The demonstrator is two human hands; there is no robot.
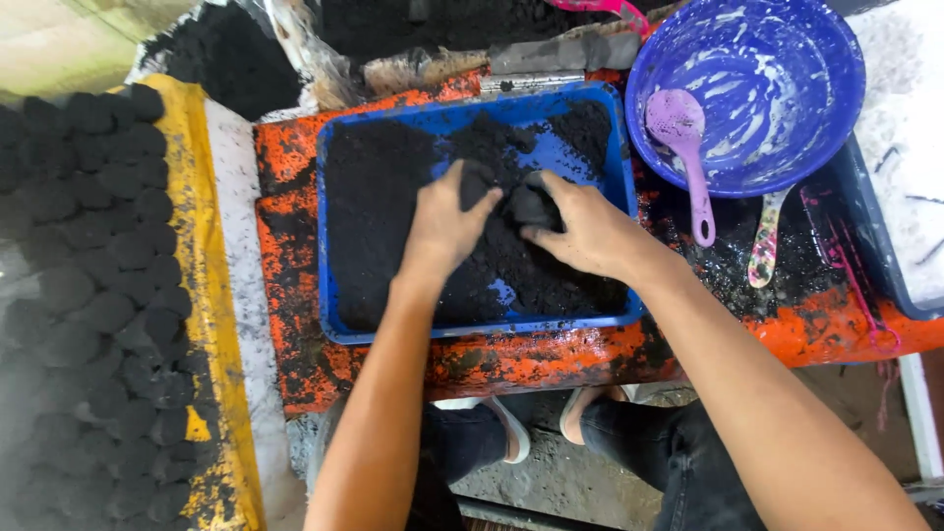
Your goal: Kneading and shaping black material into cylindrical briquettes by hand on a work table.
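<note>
Lighting: soft, even daylight, moderately bright, with no hard shadows. Brightest zone: far to the right of the right hand [580,231], where a pale surface [905,147] is washed out almost to white. Glare: faint sheen on the blue basin [836,88] above and right of the hands. Dark mass: the black mix in the blue tray [621,177] under both hands swallows detail; the fingertips of the left hand [447,226] merge into it. Sharpness: centre around the hands crisp. Far left of the left hand, the rows of black lumps [98,295] turn soft and hazy. Distortion: wide-angle bowing at the edges; forearms stretched toward the lower border.
</note>
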